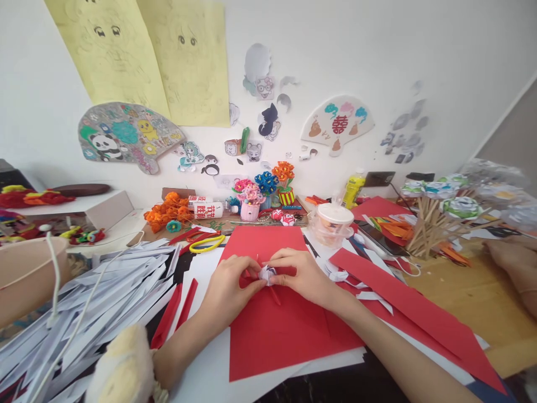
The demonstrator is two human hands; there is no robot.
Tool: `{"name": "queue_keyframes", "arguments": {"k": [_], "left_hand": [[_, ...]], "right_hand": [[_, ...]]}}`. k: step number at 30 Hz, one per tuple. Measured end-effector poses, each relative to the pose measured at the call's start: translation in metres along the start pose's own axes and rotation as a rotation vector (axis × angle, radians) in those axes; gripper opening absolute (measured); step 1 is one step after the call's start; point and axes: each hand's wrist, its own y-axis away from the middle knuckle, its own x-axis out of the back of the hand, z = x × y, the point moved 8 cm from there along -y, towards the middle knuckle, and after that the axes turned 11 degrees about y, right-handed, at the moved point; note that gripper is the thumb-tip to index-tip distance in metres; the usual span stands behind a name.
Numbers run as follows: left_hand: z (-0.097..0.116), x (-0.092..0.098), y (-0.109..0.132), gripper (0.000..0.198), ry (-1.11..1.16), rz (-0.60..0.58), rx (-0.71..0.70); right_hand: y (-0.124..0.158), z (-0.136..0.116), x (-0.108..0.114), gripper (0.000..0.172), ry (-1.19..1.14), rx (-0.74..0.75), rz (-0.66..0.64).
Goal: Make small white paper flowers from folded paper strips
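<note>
Over a large red paper sheet (268,341), my left hand (238,278) and my right hand (297,274) meet at a small folded paper piece (267,273), white with purplish marks. Fingers of both hands pinch it from either side. A thin red strip (274,295) sticks out below the piece, its tip pointing toward me. Another bit of red shows above it between the hands. How the strip and the piece are joined is hidden by my fingers.
Many white paper strips (121,291) lie at left, near yellow-handled scissors (207,243). Paper flowers (266,183) stand by the wall. A plastic tub (334,218), long red paper (403,302) and a bundle of stems (432,226) are on the right. Another person's hand (514,260) is at the right edge.
</note>
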Motion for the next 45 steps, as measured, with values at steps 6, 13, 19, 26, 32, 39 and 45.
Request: {"name": "queue_keyframes", "arguments": {"k": [6, 13, 19, 26, 32, 39, 45], "left_hand": [[0.006, 0.005, 0.003, 0.013, -0.060, 0.056, -0.090], [0.042, 0.007, 0.015, 0.035, -0.441, 0.201, -0.380], [0.064, 0.005, 0.025, 0.019, -0.582, 0.323, -0.497], [0.054, 0.014, 0.021, 0.020, -0.608, 0.312, -0.445], [0.051, 0.015, 0.021, 0.019, -0.616, 0.313, -0.433], [0.051, 0.011, 0.020, 0.015, -0.577, 0.265, -0.418], [0.042, 0.011, 0.015, 0.019, -0.499, 0.217, -0.370]], "right_hand": [[0.005, -0.007, 0.016, 0.014, 0.139, 0.056, 0.228], [0.022, -0.034, 0.040, 0.022, 0.329, 0.219, 0.571], [0.025, -0.051, 0.037, 0.019, 0.274, 0.351, 0.546], [0.014, -0.040, 0.036, 0.022, 0.135, 0.257, 0.387], [0.012, -0.034, 0.035, 0.013, 0.137, 0.201, 0.381], [0.013, -0.033, 0.030, 0.011, 0.129, 0.252, 0.390], [0.013, -0.033, 0.030, 0.012, 0.140, 0.231, 0.375]]}}
